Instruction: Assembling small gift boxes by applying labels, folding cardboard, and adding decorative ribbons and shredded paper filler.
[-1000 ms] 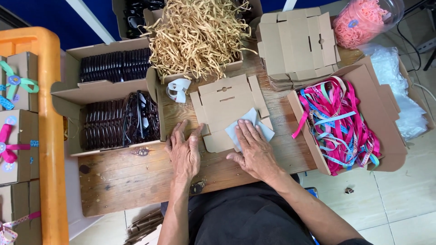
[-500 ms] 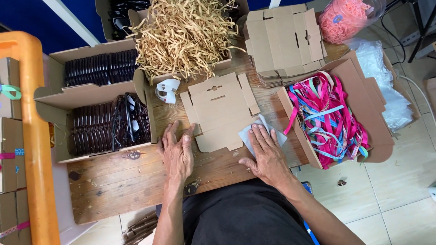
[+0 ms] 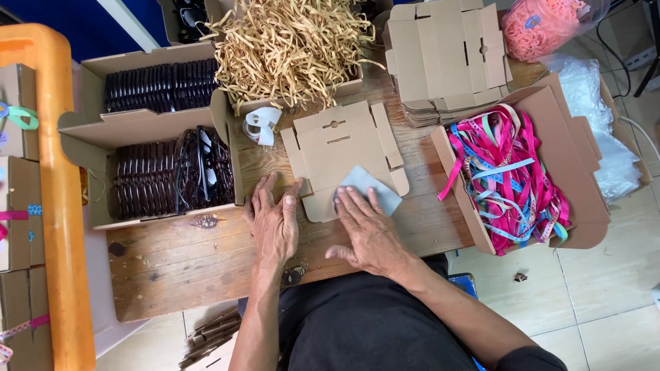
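My left hand (image 3: 273, 223) lies flat, fingers spread, on the wooden tabletop (image 3: 179, 254), thumb touching one unfolded cardboard box blank (image 3: 340, 148). My right hand (image 3: 368, 227) presses open-palmed on one grey-blue cloth (image 3: 371, 189), half hidden beneath it. Two open boxes of dark sunglasses (image 3: 165, 175) sit left; their count is unclear.

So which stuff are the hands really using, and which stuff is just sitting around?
In use:
- left hand resting on the table
- right hand pressing on the blue cloth
- flat cardboard box under the cloth

Just sitting around:
- paper straw
- ribbons
- tape roll
- stack of flat boxes
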